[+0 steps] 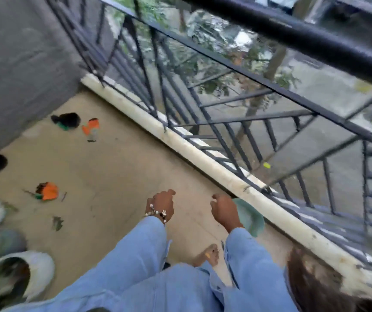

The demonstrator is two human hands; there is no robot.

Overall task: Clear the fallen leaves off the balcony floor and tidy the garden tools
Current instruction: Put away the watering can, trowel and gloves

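Both hands hang out in front of light blue sleeves, low in the middle of the frame, above the beige balcony floor (104,167). The left hand (161,204), with a beaded bracelet (157,213) at the wrist, has its fingers loosely curled and holds nothing. The right hand (222,211) is loosely curled too, with nothing visibly in it; a pale green dish-like thing (251,218) lies just beyond it, near the white curb (180,140) under the dark railing (203,122). A fallen leaf (57,222) lies on the floor at lower left. 2 orange garden tools lie well apart: 1 at left (49,191), 1 at upper left (91,128), beside a blurred black object (67,120). White pots (38,270) crowd the lower left corner.
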